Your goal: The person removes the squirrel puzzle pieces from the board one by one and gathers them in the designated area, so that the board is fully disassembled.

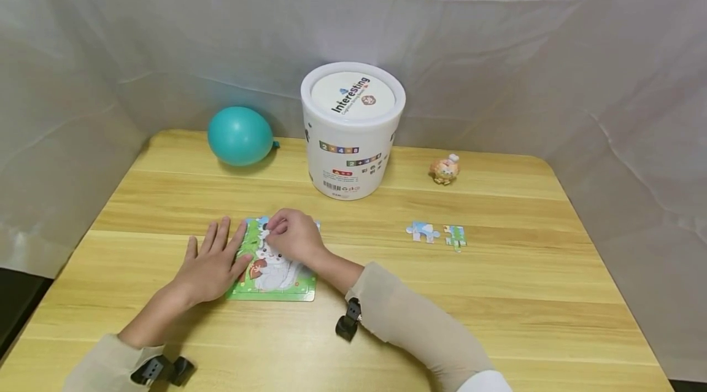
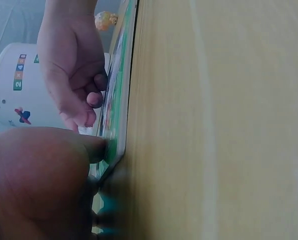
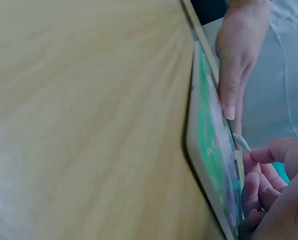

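A white bucket (image 1: 348, 177) stands upright near the back of the tabletop (image 1: 525, 330), its lid (image 1: 353, 97) on, so its contents are hidden. The lid carries the word "Interesting", and the side has coloured sums, a barcode and small print. Nearer the person lies a shallow jigsaw tray (image 1: 270, 297) with a green border, flat on the wood, holding fitted pieces that form a picture of a pale grey animal (image 1: 276, 275) with a brown acorn shape beside it.

The right hand (image 1: 298, 237) is over the upper part of the tray, fingers bent, thumb and fingertips pinching a thin puzzle piece (image 3: 242, 143); in the right wrist view this piece is tilted up from the picture, just above its surface. The left hand (image 1: 210, 268) lies at the tray's left side with its fingers spread and straight, the thumb resting on the picture's edge and the other fingers along that side.

Two loose puzzle pieces (image 1: 423, 232) lie just beside each other on the wood, well apart from the right hand and to the right of the tray. Behind them sits a small orange toy animal (image 1: 445, 170). A teal balloon (image 1: 240, 136) rests to the left of the bucket, and grey cloth (image 1: 469, 42) hangs behind everything.
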`<state>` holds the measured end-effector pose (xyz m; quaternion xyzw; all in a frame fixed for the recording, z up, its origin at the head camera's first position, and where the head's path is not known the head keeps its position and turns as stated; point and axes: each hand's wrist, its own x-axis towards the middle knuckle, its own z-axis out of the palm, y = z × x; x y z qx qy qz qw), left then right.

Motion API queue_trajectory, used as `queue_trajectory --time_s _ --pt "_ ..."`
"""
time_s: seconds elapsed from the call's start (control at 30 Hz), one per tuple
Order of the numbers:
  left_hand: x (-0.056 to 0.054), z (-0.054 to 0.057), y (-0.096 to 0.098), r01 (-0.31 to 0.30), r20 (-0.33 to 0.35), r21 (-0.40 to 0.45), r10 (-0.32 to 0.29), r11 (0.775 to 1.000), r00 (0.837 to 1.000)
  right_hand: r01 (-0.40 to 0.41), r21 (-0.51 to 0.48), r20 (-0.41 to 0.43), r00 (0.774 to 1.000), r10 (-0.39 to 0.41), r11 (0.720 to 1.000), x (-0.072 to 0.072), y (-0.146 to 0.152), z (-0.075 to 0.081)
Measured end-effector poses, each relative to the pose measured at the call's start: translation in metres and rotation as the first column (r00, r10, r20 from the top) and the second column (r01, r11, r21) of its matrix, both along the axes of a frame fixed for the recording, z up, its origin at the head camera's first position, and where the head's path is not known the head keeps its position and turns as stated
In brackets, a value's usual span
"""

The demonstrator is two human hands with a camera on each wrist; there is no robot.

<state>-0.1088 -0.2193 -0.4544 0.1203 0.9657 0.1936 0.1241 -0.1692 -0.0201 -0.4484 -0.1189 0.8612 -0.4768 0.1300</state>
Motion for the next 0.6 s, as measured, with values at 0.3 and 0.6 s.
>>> queue_trajectory --time_s 0.3,0.6 --pt "0.000 -0.004 -0.001 -0.010 -0.016 0.000 0.010 1.000 1.000 0.056 -0.135 0.113 0.993 -0.040 0.989 -0.003 0.015 0.008" --pt "0.001 0.001 0.000 -0.005 0.004 0.015 0.005 1.000 1.000 0.098 -0.187 0.162 0.984 -0.068 0.978 -0.007 0.054 0.020"
